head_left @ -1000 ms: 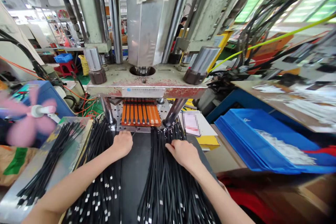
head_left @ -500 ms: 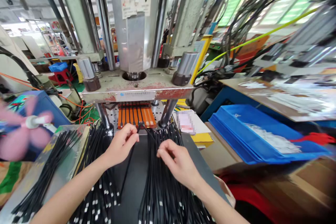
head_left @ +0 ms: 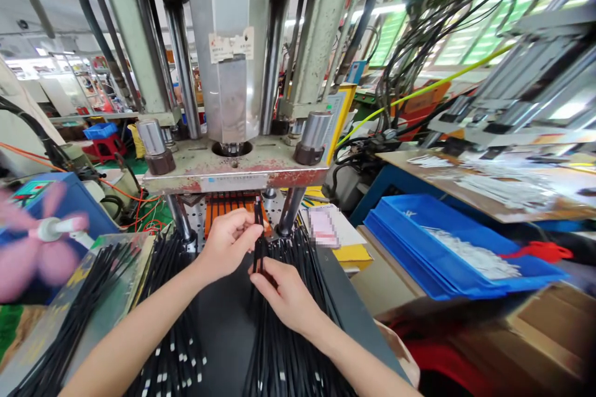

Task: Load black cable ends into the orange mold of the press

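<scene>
A tall press (head_left: 186, 167) is fronted by a dark tabletop (head_left: 218, 322), at which a person's two bare hands are seen at work; to the right, a board (head_left: 395, 164) is scattered with white strips, and below it a blue tub (head_left: 386, 248) is partly filled with more white pieces. At far left, a pink fan (head_left: 51, 229) is shown with its blades blurred, just beside a bench (head_left: 114, 291) on which a bundle of black cables (head_left: 88, 304) is laid. The near part of the tabletop is flanked by two heaps, a left pile (head_left: 174, 335) and a right pile (head_left: 288, 353), both made up of black cables, many of them tipped in white or silver; a bare dark strip is left between the two. Beneath the press plate, an orange block (head_left: 223, 205) is set, partly hidden by the fingers. In front of it, a few black strands (head_left: 258, 214) are held upright, their number not clearly told; their upper part is pinched by the left hand (head_left: 228, 245), thumb and fingers together; lower down, just above the right pile, they are gripped by the right hand (head_left: 288, 294), its thumb and forefinger brought together.
</scene>
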Available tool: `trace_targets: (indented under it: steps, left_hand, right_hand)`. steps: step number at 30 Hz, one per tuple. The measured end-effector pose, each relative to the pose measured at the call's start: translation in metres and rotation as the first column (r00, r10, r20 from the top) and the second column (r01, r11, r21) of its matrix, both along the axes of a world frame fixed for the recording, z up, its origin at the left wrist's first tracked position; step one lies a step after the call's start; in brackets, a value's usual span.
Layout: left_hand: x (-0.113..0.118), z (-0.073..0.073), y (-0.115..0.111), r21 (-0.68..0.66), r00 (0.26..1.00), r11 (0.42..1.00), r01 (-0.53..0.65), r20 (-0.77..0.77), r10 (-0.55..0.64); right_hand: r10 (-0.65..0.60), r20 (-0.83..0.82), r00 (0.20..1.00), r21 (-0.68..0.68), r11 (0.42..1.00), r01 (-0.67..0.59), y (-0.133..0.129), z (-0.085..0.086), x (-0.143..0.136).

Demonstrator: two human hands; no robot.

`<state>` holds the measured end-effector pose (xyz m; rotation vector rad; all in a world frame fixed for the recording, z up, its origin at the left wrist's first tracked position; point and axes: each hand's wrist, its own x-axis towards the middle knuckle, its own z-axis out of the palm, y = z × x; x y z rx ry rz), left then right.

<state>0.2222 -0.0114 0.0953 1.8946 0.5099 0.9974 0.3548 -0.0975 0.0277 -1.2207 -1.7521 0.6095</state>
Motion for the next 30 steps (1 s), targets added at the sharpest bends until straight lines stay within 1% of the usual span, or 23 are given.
trace_targets:
  steps: [2,3,5,6,7,8,10,11,12,13,15,16,17,19,20,21,22,24,26,28,30]
  left_hand:
    - [0.002,0.008,0.005,0.04,0.998,0.998,0.05,-0.032,-0.049]
    - [0.003,0.012,0.007,0.087,0.998,0.995,0.046,-0.045,-0.042]
    - [0.008,0.022,0.013,0.233,0.999,0.971,-0.046,-0.015,0.051]
    - [0.011,0.027,0.016,0.319,0.995,0.942,-0.104,0.029,0.1]
    - [0.014,0.032,0.019,0.4,0.989,0.905,-0.145,0.077,0.124]
    - [0.017,0.036,0.022,0.472,0.986,0.867,-0.161,0.115,0.12]
    - [0.023,0.04,0.028,0.575,0.991,0.809,-0.121,0.119,0.064]
    - [0.026,0.038,0.031,0.593,0.994,0.8,-0.094,0.097,0.045]
    - [0.028,0.034,0.033,0.579,0.996,0.811,-0.085,0.073,0.052]
    - [0.029,0.027,0.036,0.544,0.995,0.833,-0.098,0.041,0.09]
    - [0.028,0.005,0.043,0.48,0.973,0.866,-0.143,-0.09,0.211]
    - [0.026,-0.007,0.046,0.484,0.948,0.865,-0.131,-0.194,0.252]
    - [0.024,-0.02,0.05,0.514,0.912,0.854,-0.078,-0.309,0.27]
    - [0.017,-0.044,0.055,0.575,0.818,0.809,0.123,-0.52,0.246]
    - [0.014,-0.053,0.056,0.589,0.777,0.78,0.213,-0.585,0.23]
    - [0.011,-0.06,0.056,0.595,0.748,0.756,0.273,-0.625,0.222]
    - [0.009,-0.065,0.055,0.6,0.728,0.739,0.307,-0.648,0.223]
    - [0.006,-0.069,0.051,0.611,0.7,0.717,0.336,-0.671,0.244]
    - [0.006,-0.067,0.047,0.614,0.67,0.705,0.354,-0.693,0.268]
    - [0.01,-0.062,0.048,0.606,0.638,0.715,0.349,-0.713,0.292]
    - [0.017,-0.057,0.054,0.581,0.604,0.744,0.329,-0.736,0.308]
  right_hand:
    - [0.059,0.075,0.995,-0.024,0.998,-0.057,-0.001,-0.005,0.003]
    - [0.085,0.105,0.991,-0.04,0.996,-0.081,-0.001,-0.008,0.006]
    - [0.105,0.153,0.983,-0.07,0.993,-0.095,0.006,-0.014,0.011]
    - [0.094,0.172,0.981,-0.079,0.994,-0.081,0.012,-0.016,0.015]
    - [0.064,0.189,0.98,-0.08,0.996,-0.049,0.021,-0.017,0.02]
    - [0.016,0.205,0.979,-0.075,0.997,-0.001,0.032,-0.017,0.025]
    - [-0.127,0.241,0.962,-0.051,0.988,0.143,0.06,-0.014,0.036]
    - [-0.199,0.262,0.944,-0.036,0.976,0.215,0.075,-0.012,0.041]
    - [-0.258,0.278,0.925,-0.024,0.961,0.275,0.09,-0.009,0.047]
    - [-0.299,0.287,0.91,-0.018,0.948,0.317,0.103,-0.005,0.051]
    - [-0.325,0.284,0.902,-0.022,0.939,0.344,0.125,0.0,0.058]
    - [-0.317,0.278,0.907,-0.03,0.941,0.338,0.133,0.002,0.06]
    - [-0.308,0.271,0.912,-0.038,0.943,0.33,0.138,0.002,0.062]
    - [-0.303,0.266,0.915,-0.053,0.943,0.328,0.142,0.002,0.062]
    - [-0.304,0.266,0.915,-0.06,0.942,0.331,0.142,0.001,0.061]
    - [-0.305,0.266,0.914,-0.067,0.94,0.334,0.141,0.0,0.061]
    - [-0.305,0.268,0.914,-0.076,0.939,0.335,0.139,-0.001,0.061]
    - [-0.289,0.271,0.918,-0.099,0.941,0.325,0.136,-0.002,0.062]
    - [-0.265,0.274,0.924,-0.118,0.945,0.306,0.134,-0.002,0.063]
    - [-0.272,0.278,0.921,-0.114,0.943,0.313,0.136,-0.003,0.064]
    - [-0.321,0.274,0.906,-0.098,0.928,0.359,0.138,-0.005,0.063]
